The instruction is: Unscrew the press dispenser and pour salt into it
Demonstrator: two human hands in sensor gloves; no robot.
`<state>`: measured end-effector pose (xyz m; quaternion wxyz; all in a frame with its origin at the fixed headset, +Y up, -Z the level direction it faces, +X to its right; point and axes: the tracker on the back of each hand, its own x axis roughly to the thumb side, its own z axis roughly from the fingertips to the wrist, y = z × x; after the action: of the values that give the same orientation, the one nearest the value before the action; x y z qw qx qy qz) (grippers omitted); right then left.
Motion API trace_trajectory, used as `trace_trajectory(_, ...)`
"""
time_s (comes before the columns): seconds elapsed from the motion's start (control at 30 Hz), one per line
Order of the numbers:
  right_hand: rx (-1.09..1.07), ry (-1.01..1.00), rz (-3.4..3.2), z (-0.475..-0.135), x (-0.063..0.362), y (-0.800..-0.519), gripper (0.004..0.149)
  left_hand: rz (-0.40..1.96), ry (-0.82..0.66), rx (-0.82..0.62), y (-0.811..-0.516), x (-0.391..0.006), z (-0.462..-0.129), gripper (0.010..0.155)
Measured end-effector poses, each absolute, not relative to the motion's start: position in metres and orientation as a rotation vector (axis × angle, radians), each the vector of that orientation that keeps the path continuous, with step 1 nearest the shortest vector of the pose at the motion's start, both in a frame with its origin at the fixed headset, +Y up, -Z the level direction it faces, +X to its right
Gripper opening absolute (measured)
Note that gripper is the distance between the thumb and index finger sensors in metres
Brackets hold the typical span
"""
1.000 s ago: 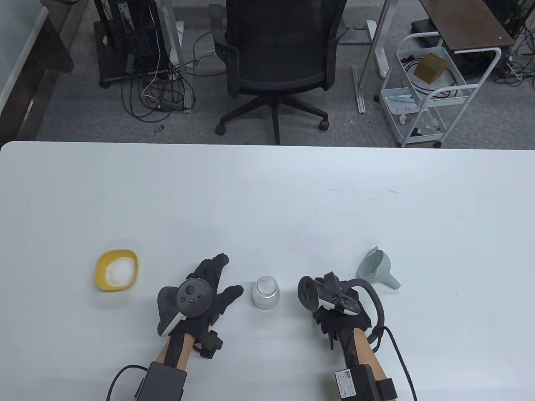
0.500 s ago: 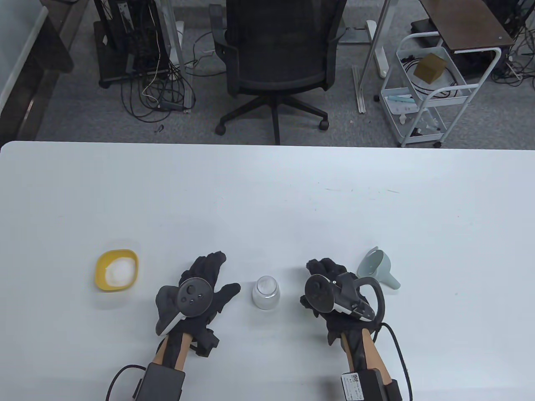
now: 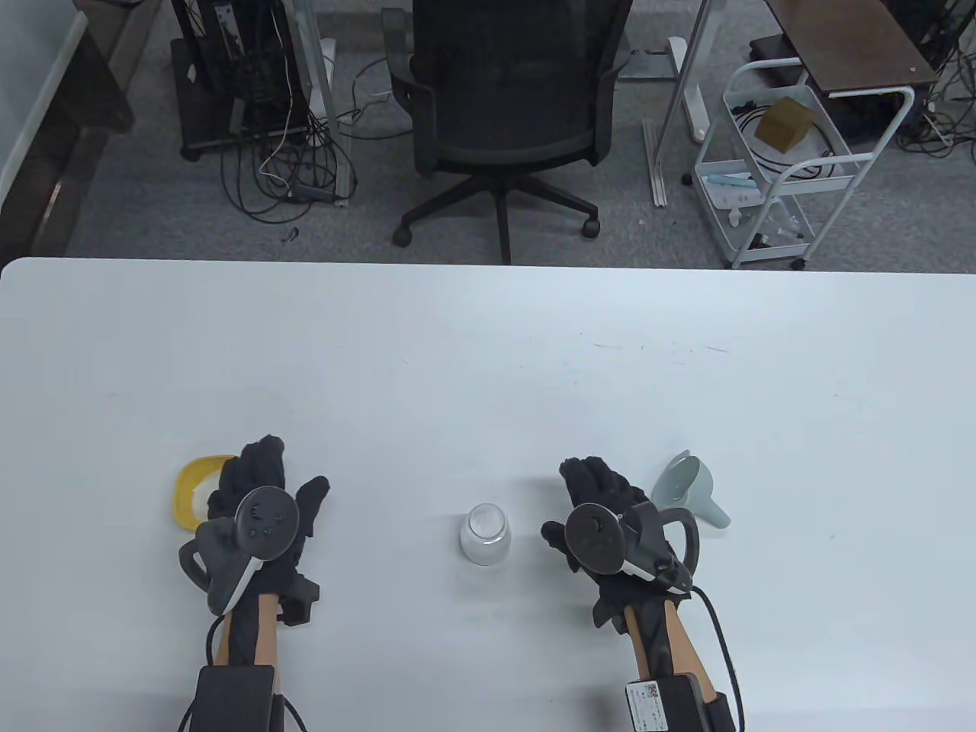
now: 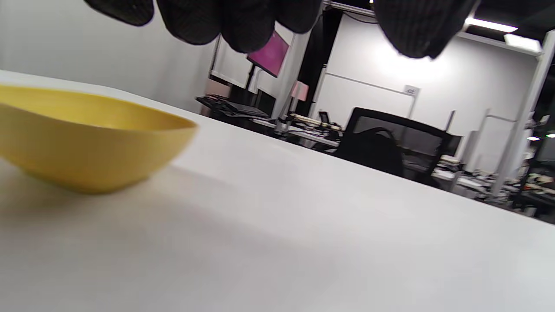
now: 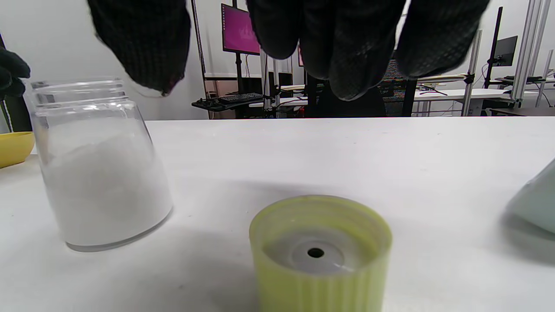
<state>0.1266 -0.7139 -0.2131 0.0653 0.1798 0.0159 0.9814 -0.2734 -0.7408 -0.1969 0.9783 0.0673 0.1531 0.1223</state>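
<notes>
The white surface (image 3: 488, 366) carries four things. A yellow bowl (image 3: 189, 488) sits partly under the fingers of the left hand (image 3: 259, 518), on that hand's outer side. Between the two hands stands a clear open jar (image 3: 484, 534) holding white grains, apart from both. Below the fingers of the right hand (image 3: 610, 526) a yellow-green ribbed cap (image 5: 321, 251) stands with its hollow side up. A pale blue-green funnel (image 3: 690, 489) lies on its side just beside the right hand, on its outer side.
</notes>
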Motion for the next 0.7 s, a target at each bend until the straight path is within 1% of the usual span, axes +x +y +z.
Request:
trace_trajectory(0.07, 0.549, 0.035, 2.961, -0.213, 0.126, -0.714, 0.084, 0.217, 0.379, 0.126, -0.743, -0.288, -0.195, 0.090)
trace_trajectory(0.23, 0.555, 0.029, 2.969, -0.212, 0.126, -0.714, 0.082, 0.228, 0.519, 0.094, -0.748, -0.312, -0.192, 0.083)
trace_trajectory(0.43, 0.571, 0.030, 2.964, -0.212, 0.125, -0.715, 0.080, 0.248, 0.675, -0.038, -0.761, -0.328, -0.191, 0.086)
trace_trajectory(0.6, 0.569, 0.006, 2.969, -0.211, 0.124, -0.715, 0.078, 0.356, 0.752, -0.101, -0.770, -0.344, -0.188, 0.083)
trace_trajectory(0.7, 0.571, -0.025, 2.971, -0.211, 0.124, -0.715, 0.077, 0.450, 0.786, -0.097, -0.776, -0.352, -0.187, 0.081)
